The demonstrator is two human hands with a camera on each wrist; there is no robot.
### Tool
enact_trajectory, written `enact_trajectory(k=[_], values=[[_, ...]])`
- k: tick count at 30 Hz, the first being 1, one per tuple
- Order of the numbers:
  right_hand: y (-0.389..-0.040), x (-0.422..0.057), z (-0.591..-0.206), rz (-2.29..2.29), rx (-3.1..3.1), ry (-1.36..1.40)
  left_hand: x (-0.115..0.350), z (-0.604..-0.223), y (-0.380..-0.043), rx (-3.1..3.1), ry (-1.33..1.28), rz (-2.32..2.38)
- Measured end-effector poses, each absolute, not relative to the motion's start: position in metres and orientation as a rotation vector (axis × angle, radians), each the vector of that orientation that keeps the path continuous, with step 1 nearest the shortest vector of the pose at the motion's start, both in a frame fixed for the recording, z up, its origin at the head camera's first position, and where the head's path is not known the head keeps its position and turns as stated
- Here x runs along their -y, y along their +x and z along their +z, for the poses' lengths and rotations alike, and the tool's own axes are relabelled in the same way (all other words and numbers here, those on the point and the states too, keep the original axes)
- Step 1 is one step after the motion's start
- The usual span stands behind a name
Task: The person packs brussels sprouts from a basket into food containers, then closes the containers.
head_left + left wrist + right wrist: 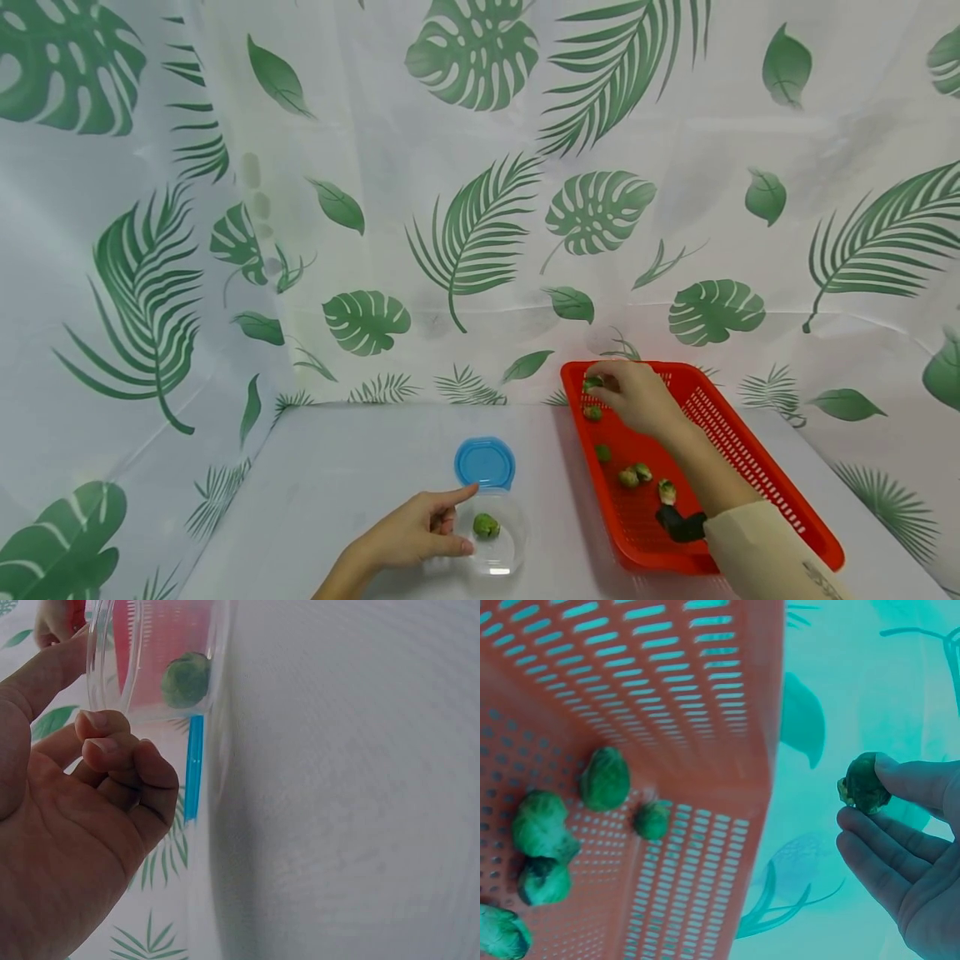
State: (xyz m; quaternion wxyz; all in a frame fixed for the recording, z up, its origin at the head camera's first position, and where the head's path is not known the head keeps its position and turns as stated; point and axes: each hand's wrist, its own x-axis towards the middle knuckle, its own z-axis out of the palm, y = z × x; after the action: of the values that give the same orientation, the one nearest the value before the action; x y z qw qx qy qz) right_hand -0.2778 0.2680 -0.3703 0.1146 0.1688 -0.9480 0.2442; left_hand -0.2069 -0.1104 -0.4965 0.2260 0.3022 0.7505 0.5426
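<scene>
My right hand (636,398) pinches a Brussels sprout (866,784) between thumb and fingertips, over the far left corner of a red plastic basket (757,442). Several more sprouts lie in the basket, one (592,412) just below the hand and a pair (635,476) farther down. On the table, my left hand (420,527) braces a small clear plastic container (510,533) at its left side with thumb and forefinger. Its other fingers (154,784) are curled in. A single sprout (486,526) sits inside. The container's blue lid (485,463) is flipped back, flat on the table.
A white sheet printed with green leaves (487,225) hangs behind and at both sides of the white table (337,458). The basket's slotted walls (697,682) rise around its sprouts. A black object (680,525) shows beside the right sleeve, over the basket.
</scene>
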Motion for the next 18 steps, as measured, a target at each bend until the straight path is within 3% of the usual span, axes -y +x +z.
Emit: enact_trajectory(k=[18], values=[[-0.25, -0.242, -0.349, 0.743, 2.66, 0.578, 0.11, -0.496, -0.207, -2.063, 0.842, 1.495]])
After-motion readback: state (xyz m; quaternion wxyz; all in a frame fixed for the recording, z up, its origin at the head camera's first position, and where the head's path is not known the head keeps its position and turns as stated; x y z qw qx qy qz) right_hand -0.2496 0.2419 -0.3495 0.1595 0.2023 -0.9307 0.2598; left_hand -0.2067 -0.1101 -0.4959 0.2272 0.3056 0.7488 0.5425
